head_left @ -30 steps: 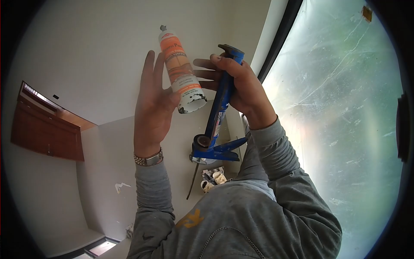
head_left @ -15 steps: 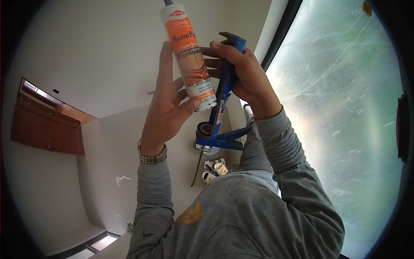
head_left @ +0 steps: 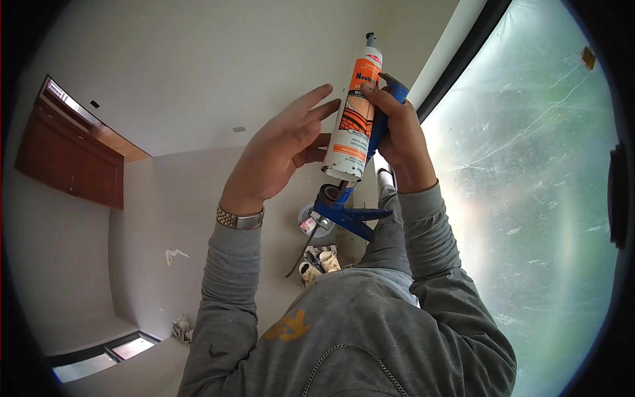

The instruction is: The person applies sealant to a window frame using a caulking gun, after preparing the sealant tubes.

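A white and orange silicone sealant cartridge (head_left: 357, 119) stands nearly upright, tilted slightly right, its grey nozzle at the top. My right hand (head_left: 403, 135) is closed round a blue caulking gun (head_left: 354, 215), and its thumb presses the cartridge against the gun's frame. The gun's handle and trigger hang below the cartridge, with the thin rod pointing down. Just left of the cartridge, my left hand (head_left: 278, 149) has its fingers spread. Some of its fingertips pass behind the cartridge's lower part, so whether they touch it is hidden.
A bucket (head_left: 307, 218) stands on the floor beneath the gun, near light-coloured footwear (head_left: 329, 261). Along the right runs a large window (head_left: 529, 198) behind cloudy plastic sheeting, with a dark frame. A brown wooden cabinet (head_left: 73, 159) is on the left wall.
The cartridge has moved right, into my right hand's hold against the gun. My left hand has let go of its grip on the cartridge and its fingers have spread.
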Demonstrator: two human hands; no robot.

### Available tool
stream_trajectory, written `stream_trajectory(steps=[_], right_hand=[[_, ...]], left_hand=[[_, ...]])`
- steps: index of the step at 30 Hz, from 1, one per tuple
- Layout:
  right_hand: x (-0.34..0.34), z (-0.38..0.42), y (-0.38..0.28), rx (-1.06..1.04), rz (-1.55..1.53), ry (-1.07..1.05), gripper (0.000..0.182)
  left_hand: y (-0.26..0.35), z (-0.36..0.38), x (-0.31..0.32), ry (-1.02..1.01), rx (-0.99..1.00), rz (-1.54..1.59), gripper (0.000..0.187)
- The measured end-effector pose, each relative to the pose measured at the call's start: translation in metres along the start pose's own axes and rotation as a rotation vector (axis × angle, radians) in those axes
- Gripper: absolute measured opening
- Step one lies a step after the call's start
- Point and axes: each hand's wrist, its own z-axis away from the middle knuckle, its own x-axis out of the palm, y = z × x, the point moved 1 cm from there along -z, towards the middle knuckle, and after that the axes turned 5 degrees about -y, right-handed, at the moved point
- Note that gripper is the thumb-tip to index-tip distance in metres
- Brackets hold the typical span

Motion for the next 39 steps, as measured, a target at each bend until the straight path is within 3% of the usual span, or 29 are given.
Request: stream_trajectory(steps=[3, 5, 6, 8, 9, 12, 15, 18, 21, 28, 34, 39], right_hand=[[-0.013, -0.008, -0.002, -0.033, -0.082, 0.051, 0.031], [-0.019, -0.013, -0.004, -0.058, -0.098, 0.078, 0.03], [-0.022, -0.013, -0.005, -0.071, -0.12, 0.112, 0.03], [-0.023, -0.015, -0.007, -0.08, -0.115, 0.122, 0.03], [-0.023, -0.016, -0.008, -0.086, -0.11, 0.125, 0.03], [-0.016, -0.013, -0.011, -0.097, -0.068, 0.15, 0.03], [-0.014, -0.011, -0.011, -0.126, -0.025, 0.159, 0.029], [-0.01, -0.009, -0.016, -0.157, 0.066, 0.183, 0.027], [-0.009, -0.008, -0.02, -0.131, 0.095, 0.171, 0.027], [-0.005, -0.005, -0.02, -0.13, 0.144, 0.163, 0.027], [-0.003, -0.007, -0.013, -0.135, 0.114, 0.127, 0.026], [-0.004, -0.009, -0.014, -0.115, 0.05, 0.108, 0.027]], left_hand=[[-0.022, 0.016, -0.008, 0.107, 0.102, 0.014, 0.056], [-0.043, 0.039, -0.005, 0.305, 0.312, -0.806, 0.055], [-0.044, 0.051, -0.001, 0.297, 0.313, -0.803, 0.055], [-0.036, 0.069, 0.008, 0.265, 0.373, -1.637, 0.062], [-0.029, 0.069, 0.017, 0.252, 0.373, -1.631, 0.062], [-0.017, 0.069, 0.033, 0.082, 0.176, -2.234, 0.077], [0.007, 0.059, 0.055, -0.028, 0.039, -2.426, 0.073], [0.025, 0.054, 0.057, -0.09, 0.11, -2.616, 0.064], [0.022, 0.051, 0.056, -0.105, 0.036, -2.68, 0.058], [0.014, 0.049, 0.053, -0.117, 0.075, -2.615, 0.051], [0.023, 0.058, 0.053, -0.038, 0.13, -2.234, 0.046], [0.026, 0.075, 0.022, -0.022, 0.001, -1.818, 0.06]])
